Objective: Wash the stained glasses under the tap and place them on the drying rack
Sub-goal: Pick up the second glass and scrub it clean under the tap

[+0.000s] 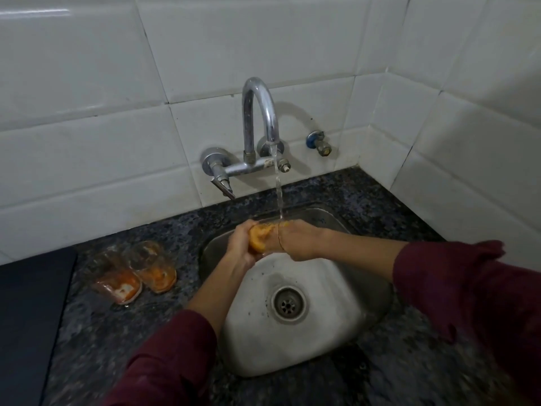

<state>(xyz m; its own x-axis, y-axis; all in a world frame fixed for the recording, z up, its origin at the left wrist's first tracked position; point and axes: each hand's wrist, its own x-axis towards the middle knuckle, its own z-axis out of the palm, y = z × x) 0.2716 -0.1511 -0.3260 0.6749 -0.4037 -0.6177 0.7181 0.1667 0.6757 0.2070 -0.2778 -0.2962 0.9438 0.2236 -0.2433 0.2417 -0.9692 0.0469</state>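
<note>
An orange-stained glass [261,236] lies sideways over the steel sink [328,341], under the running stream from the chrome tap [260,112]. My left hand [239,247] grips its base end from the left. My right hand [295,238] is wrapped around its open end, with the fingers hidden at the mouth. Water falls onto the glass near my right hand. Two more stained glasses [117,278] [153,266] stand side by side on the dark granite counter [96,341], left of the sink.
A tap lever [224,187] sticks out low on the tiled wall. A blue-capped valve [319,143] sits right of the tap. A dark flat surface [27,323] covers the counter's left edge. The sink drain [288,304] is open. No drying rack is in view.
</note>
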